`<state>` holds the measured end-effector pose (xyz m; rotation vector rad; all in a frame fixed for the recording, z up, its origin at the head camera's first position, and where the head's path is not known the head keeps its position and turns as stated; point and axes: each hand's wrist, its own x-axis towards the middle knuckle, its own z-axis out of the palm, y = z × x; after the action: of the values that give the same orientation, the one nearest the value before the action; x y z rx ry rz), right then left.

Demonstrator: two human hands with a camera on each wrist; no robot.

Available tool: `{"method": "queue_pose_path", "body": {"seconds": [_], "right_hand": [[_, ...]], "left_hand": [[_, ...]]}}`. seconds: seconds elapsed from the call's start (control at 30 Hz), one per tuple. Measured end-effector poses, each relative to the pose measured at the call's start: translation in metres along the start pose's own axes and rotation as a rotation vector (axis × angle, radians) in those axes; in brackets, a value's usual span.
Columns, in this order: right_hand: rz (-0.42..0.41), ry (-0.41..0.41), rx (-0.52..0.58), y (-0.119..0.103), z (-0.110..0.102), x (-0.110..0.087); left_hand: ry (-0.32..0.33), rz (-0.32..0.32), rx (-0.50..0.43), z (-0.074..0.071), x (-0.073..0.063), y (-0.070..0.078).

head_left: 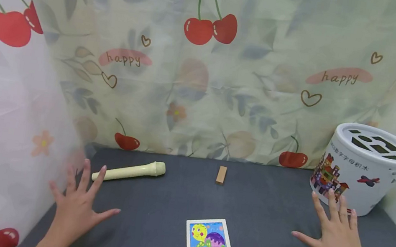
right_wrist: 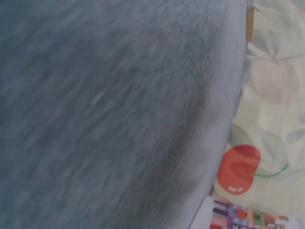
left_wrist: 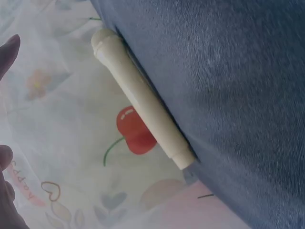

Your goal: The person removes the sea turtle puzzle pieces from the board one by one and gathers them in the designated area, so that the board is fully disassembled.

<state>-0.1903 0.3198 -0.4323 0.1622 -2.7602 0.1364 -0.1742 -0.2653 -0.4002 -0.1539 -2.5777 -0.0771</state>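
My left hand [head_left: 76, 207], fingers spread and holding nothing, is at the left of the dark table, near the narrow end of a cream toy microphone [head_left: 130, 172]. The microphone [left_wrist: 143, 102] also shows in the left wrist view, with fingertips [left_wrist: 5, 157] at that view's left edge. Opposite, my right hand [head_left: 339, 240] is also spread and holds nothing; its fingertips overlap the lower part of a white bucket [head_left: 375, 186] in the head view. Between the hands lies a white-framed picture [head_left: 209, 243] of a yellow-headed turtle. The right wrist view shows no fingers.
A small brown wooden block [head_left: 221, 175] lies farther back, near the cherry-print curtain [head_left: 203, 86]. The bucket's lid [head_left: 377, 144] has several shaped holes. Curtain cloth [head_left: 5, 113] also hangs along the left side of the dark table [head_left: 154, 218].
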Motion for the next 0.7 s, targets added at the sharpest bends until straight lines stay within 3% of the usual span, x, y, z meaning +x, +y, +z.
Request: {"method": "queue_pose_path", "body": {"seconds": [0.4, 0.7], "right_hand": [[-0.1, 0.017, 0.052, -0.031, 0.01, 0.018], [-0.115, -0.065, 0.131, -0.058, 0.02, 0.032]], "left_hand": [[-0.043, 0.03, -0.013, 0.01, 0.004, 0.021], [-0.208, 0.033, -0.096, 0.017, 0.008, 0.05]]}}
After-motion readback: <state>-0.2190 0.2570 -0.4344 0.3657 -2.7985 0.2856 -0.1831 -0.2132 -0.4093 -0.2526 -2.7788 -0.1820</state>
